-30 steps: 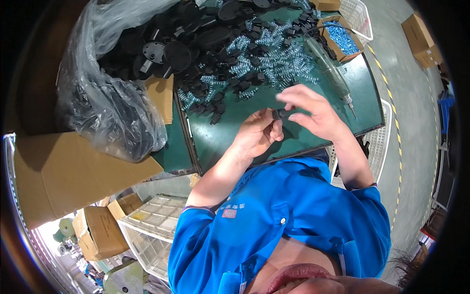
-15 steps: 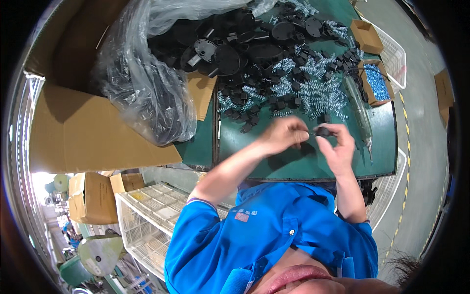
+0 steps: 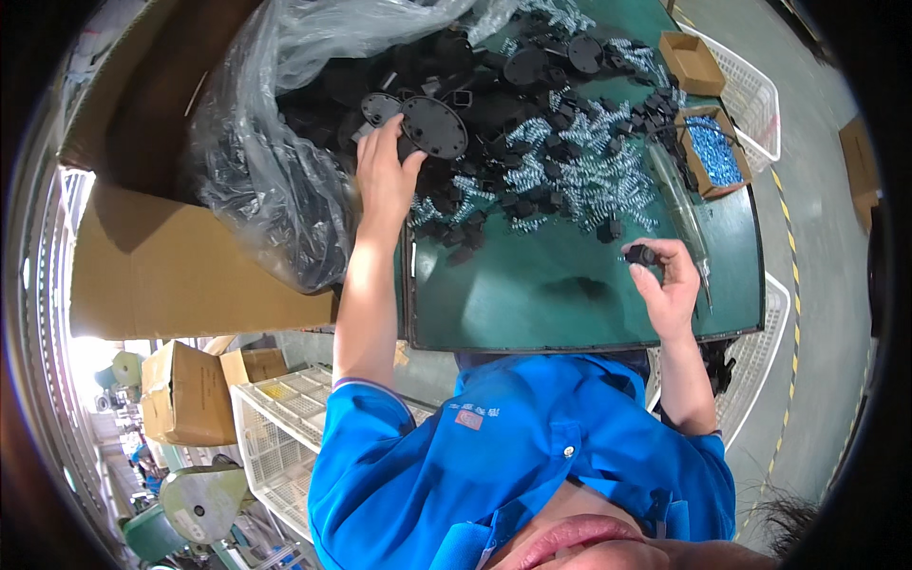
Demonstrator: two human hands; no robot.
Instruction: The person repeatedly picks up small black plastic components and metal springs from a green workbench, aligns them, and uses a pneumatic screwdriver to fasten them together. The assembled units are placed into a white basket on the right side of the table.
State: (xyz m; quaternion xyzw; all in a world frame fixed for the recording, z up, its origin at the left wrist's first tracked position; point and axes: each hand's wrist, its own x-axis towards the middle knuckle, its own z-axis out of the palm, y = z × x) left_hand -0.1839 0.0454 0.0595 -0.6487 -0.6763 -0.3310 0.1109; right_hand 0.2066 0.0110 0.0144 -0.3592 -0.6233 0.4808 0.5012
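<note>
Holds a small black part in the right grip, closed down to the width of the piece, pinched between thumb and bent fingers, with a pale bit at its left end too small to make out. Seems light and stiff, likely moulded plastic, hard to crush by pinching, though apt to roll if smooth. Best pinched across the sides, leaving the pale end clear. Hangs over the green worktop, to the right of the left grip and nearer the body. Has the left grip at an oval black plate, with fingers at its left edge and thumb spread apart near its lower edge; not clear from this view whether grasped or merely touched. Looks thin, flat and rigid, probably light for its breadth, perhaps slick on the face and liable to scuff. Best taken by the rim, with thumb and fingers on opposite faces, minding the dark round piece just beyond the left fingertips. Shows coiled springs beyond the right grip and to its left, likely light, springy and quick to tangle, and a power driver just to its right
</note>
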